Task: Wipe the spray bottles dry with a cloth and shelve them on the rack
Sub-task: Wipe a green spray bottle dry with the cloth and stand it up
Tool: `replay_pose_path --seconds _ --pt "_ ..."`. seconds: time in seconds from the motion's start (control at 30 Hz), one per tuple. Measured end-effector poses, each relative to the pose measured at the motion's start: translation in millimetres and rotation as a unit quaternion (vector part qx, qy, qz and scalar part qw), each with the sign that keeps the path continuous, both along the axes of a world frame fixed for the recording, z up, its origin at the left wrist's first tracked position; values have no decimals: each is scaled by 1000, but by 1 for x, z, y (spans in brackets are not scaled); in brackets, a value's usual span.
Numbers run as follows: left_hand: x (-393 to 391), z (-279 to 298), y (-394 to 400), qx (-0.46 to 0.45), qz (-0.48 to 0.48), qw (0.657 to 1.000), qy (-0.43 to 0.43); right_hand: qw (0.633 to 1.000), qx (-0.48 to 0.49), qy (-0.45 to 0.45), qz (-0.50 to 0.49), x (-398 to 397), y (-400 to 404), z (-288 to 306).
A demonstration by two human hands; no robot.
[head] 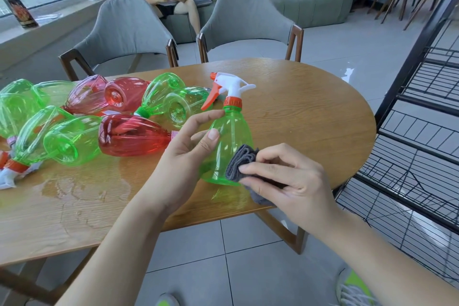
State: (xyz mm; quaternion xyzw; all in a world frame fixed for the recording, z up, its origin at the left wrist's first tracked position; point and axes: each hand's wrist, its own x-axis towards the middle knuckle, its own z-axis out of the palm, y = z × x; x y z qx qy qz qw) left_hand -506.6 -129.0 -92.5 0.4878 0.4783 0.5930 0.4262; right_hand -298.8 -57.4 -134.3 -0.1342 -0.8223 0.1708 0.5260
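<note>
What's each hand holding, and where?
Left hand grips the green bottle by its upper body, below the neck. Right hand pinches a folded grey cloth against its lower side.

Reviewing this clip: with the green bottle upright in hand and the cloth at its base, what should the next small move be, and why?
Probably rub the grey cloth up the green spray bottle. The right hand holds the bunched cloth against the bottle's lower side, the left hand steadies it upright over the table, and water is pooled on the wood, so the bottle may be wet. The rack stands empty alongside.
</note>
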Motion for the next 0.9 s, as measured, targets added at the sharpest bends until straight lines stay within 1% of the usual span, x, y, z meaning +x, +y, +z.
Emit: replay_pose_path --seconds 0.13,0.2,0.27,0.33,0.4,0.47,0.53,0.6,0.7,0.77,0.9 --pt "-2 1 -4 3 -38 999 10 999 -40 31 -18 -9 2 15" --pt "-5 -1 -5 9 -52 998 40 992 -109 59 -19 -12 8 23" --pt "-7 -3 -5 9 -54 996 69 978 -190 85 2 -13 13 27" --pt "-8 -4 -5 10 -49 997 65 972 -215 90 17 -15 13 26" --pt "-8 -3 -5 17 -46 997 52 980 -183 75 13 -14 7 20" --pt "-11 -5 -5 22 -43 997 65 991 -127 49 -3 -11 2 16" --pt "-13 -5 -5 21 -41 996 82 993 -107 39 -13 -9 1 16" --pt "-14 -3 -5 19 -45 995 88 994 -103 41 -21 -10 3 19" --pt "-11 -1 -5 16 -50 995 88 988 -140 62 -12 -13 6 24" --pt "-9 0 -6 18 -47 995 83 987 -143 70 -9 -13 5 23" --pt "-5 1 -6 15 -32 999 34 998 -47 24 -15 -11 -2 13"
